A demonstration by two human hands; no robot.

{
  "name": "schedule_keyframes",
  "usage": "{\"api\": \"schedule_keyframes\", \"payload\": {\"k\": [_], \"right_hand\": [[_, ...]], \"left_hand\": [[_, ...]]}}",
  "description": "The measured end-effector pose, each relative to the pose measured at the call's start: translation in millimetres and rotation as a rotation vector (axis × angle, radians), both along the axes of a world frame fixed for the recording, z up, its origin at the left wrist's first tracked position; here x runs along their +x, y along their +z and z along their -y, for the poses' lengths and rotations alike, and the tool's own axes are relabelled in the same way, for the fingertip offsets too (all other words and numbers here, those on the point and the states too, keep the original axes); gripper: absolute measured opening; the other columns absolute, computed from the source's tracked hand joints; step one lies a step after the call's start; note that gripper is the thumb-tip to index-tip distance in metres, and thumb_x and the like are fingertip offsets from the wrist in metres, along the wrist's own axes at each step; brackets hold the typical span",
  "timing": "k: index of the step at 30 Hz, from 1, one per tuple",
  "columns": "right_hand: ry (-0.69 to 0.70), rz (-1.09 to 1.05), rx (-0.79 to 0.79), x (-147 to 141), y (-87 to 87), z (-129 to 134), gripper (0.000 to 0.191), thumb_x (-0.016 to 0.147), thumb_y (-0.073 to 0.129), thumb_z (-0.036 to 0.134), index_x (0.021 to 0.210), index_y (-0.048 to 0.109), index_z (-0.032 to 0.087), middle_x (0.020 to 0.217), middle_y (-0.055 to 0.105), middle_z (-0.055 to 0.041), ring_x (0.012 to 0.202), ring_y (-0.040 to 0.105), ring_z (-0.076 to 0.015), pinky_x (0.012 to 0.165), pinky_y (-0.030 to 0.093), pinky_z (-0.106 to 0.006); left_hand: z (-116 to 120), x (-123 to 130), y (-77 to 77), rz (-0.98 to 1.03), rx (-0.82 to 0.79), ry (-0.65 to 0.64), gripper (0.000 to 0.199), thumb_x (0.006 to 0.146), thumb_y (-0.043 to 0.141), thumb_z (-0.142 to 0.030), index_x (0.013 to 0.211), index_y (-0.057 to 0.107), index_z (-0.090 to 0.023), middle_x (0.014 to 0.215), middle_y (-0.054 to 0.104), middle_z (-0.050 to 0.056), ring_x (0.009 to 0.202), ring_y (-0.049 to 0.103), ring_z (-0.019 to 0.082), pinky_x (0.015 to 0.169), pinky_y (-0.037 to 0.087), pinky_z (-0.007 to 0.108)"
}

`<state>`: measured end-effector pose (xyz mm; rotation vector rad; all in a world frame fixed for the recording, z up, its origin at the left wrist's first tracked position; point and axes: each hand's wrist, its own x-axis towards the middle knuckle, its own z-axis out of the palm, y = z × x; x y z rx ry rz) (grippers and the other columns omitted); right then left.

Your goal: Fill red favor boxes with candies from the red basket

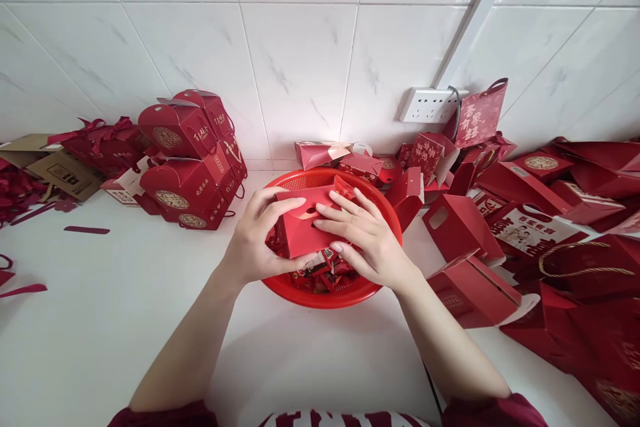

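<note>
A small red gift box [310,237] is between my two hands, over a red plastic basket [320,300]. My left hand [257,240] grips the box's left side, thumb along the near edge and fingers across the far edge. My right hand [370,237] holds the right part, its fingers spread over the top around a dark cut-out hole. A shiny red wrapper [344,188] shows behind the right fingers; I cannot tell whether it is in the box. Red-wrapped sweets [327,267] lie in the basket below. The box's underside is hidden.
Closed red boxes [185,180] with cord handles are stacked left of the basket. Several red boxes [465,233] crowd the right side. A brown box [65,170] stands far left. A power strip [433,105] is against the tiled wall. A red strip [87,230] lies on the white table.
</note>
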<state>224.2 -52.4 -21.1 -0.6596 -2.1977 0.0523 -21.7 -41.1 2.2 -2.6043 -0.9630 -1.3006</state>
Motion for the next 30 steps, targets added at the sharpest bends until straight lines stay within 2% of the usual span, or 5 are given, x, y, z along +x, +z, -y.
{"api": "schedule_keyframes", "payload": {"k": [9,15,22,27,30], "right_hand": [[0.024,0.021,-0.027,-3.5,-0.4,1.8,0.048,0.097,0.06,0.031,0.145,0.053,0.032,0.148,0.056,-0.0034,0.145,0.041,-0.0276,0.121,0.032,-0.054],[0.224,-0.167,-0.41,5.9,6.1,2.8,0.049,0.089,0.068,0.049,0.136,0.062,0.034,0.169,0.018,-0.0018,0.151,0.029,-0.034,0.12,0.031,-0.056],[0.174,-0.333,-0.667,6.7,11.3,0.0,0.034,0.093,0.066,0.043,0.126,0.068,0.034,0.14,0.061,-0.0037,0.13,0.056,-0.0246,0.113,0.044,-0.049],[-0.087,-0.301,-0.584,7.4,18.8,12.2,0.035,0.09,0.068,0.048,0.12,0.071,0.032,0.134,0.065,-0.0044,0.125,0.06,-0.0279,0.108,0.049,-0.051],[-0.256,-0.172,-0.379,21.0,36.2,39.3,0.04,0.087,0.071,0.048,0.124,0.07,0.032,0.137,0.062,-0.0062,0.126,0.058,-0.0337,0.105,0.051,-0.055]], "left_hand": [[1.6,-5.7,6.2,-0.01,-0.174,-0.037,0.068,0.066,0.083,-0.043,0.127,0.059,-0.025,0.125,0.056,0.011,0.115,0.059,0.03,0.101,0.05,0.045],[4.0,-5.7,6.2,0.129,-0.379,-0.196,0.067,0.067,0.083,-0.043,0.128,0.06,-0.026,0.126,0.059,0.01,0.118,0.058,0.031,0.101,0.051,0.046],[-5.1,4.9,-8.9,0.315,-0.921,-0.293,0.045,0.09,0.063,-0.048,0.129,0.058,-0.024,0.136,0.06,0.011,0.117,0.064,0.028,0.092,0.058,0.039],[19.6,25.1,-4.0,0.314,-0.631,0.079,0.053,0.093,0.063,-0.038,0.142,0.046,-0.028,0.147,0.051,0.01,0.134,0.053,0.028,0.105,0.053,0.046],[54.2,34.7,10.0,0.149,-0.282,0.112,0.052,0.087,0.069,-0.027,0.137,0.052,-0.029,0.142,0.055,0.008,0.132,0.054,0.028,0.106,0.053,0.047]]}}
